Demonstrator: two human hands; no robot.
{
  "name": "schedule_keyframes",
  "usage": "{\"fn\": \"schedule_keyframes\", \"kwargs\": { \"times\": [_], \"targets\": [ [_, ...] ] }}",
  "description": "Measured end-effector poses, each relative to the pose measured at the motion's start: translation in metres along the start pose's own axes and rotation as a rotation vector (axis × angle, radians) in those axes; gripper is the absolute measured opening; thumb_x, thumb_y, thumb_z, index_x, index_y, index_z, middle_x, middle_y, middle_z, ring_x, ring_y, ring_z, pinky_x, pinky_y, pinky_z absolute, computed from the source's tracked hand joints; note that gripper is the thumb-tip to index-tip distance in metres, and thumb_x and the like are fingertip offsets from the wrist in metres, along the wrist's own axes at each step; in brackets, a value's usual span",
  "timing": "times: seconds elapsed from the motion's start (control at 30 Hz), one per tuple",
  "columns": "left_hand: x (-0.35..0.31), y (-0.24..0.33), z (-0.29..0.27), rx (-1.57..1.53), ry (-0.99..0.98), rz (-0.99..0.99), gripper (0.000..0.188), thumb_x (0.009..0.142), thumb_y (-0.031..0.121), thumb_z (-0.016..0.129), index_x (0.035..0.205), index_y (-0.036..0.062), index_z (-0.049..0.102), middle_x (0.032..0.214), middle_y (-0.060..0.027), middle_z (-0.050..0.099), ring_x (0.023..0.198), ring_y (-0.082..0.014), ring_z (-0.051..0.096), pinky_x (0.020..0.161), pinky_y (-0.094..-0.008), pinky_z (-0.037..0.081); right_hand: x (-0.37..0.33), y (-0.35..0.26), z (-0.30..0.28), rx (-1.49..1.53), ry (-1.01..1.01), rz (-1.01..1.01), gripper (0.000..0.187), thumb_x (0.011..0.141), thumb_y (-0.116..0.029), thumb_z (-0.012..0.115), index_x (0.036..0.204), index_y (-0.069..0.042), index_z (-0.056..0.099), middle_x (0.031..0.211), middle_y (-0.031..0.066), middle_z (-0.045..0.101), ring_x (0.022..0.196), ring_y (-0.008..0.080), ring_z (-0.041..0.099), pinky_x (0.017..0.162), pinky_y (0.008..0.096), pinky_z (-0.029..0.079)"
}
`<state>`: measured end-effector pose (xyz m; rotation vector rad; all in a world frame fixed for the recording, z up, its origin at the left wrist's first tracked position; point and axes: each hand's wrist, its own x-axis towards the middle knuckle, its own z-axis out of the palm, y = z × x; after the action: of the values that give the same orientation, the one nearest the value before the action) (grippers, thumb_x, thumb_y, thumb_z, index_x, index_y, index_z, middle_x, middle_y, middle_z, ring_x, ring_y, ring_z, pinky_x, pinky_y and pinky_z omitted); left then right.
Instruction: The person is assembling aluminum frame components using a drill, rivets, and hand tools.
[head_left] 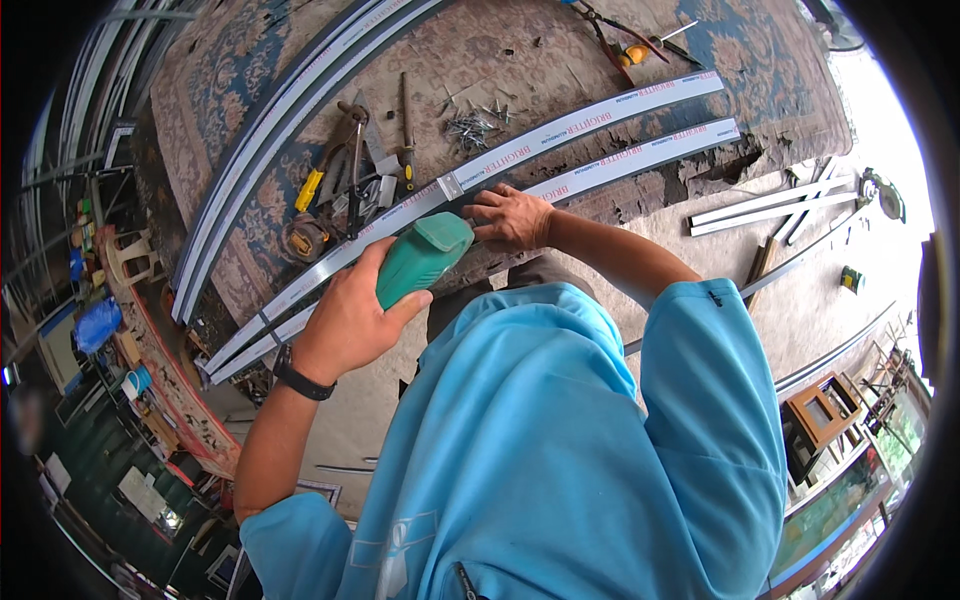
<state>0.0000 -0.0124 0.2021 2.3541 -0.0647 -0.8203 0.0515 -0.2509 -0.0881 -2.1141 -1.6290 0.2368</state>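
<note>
My left hand (350, 315), with a dark band on its wrist, wraps round the rounded green housing of a power tool (425, 258). The tool's working end points away from me toward the strips and is hidden. My right hand (512, 218) lies just right of the tool, its bent fingers gripping the nearer aluminium profile (640, 160) close to the tool's front. Alongside runs a farther aluminium profile (560, 130), with a small metal piece (449, 186) sitting across it beside my right fingers. Both profiles carry white printed film.
On the carpet-covered bench (290, 60) lie a screw pile (475, 128), a screwdriver (407, 140), a tape measure (306, 238), a yellow-handled tool (309, 190) and pliers (610, 40). More long profiles (290, 130) lie at left. A wooden stool (825, 410) stands at right.
</note>
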Motion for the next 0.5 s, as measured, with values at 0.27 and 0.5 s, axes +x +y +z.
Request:
{"fn": "schedule_keyframes", "kwargs": {
  "times": [0.27,0.5],
  "targets": [
    [-0.0006,-0.0004,0.0037,0.001,0.013,-0.040,0.066,0.089,0.030,0.078,0.139,-0.0046,0.050,0.117,-0.0305,0.068,0.112,-0.0457,0.068,0.094,-0.0476,0.054,-0.0014,-0.0019,-0.0016,-0.013,0.033,-0.010,0.039,0.089,-0.039,0.070,0.126,-0.027,0.067,0.142,0.0052,0.055,0.125,0.0251,0.053,0.100,0.0484,0.046],
    [-0.0020,-0.0014,0.0045,-0.021,0.045,-0.005,0.066,0.091,0.034,0.076,0.138,-0.0039,0.051,0.114,-0.0291,0.070,0.110,-0.0441,0.069,0.093,-0.0454,0.054,0.0007,-0.0010,-0.0043,-0.028,0.047,-0.017,0.038,0.088,-0.038,0.071,0.125,-0.027,0.067,0.142,0.0045,0.055,0.125,0.0242,0.053,0.099,0.0469,0.046]
  ]
}}
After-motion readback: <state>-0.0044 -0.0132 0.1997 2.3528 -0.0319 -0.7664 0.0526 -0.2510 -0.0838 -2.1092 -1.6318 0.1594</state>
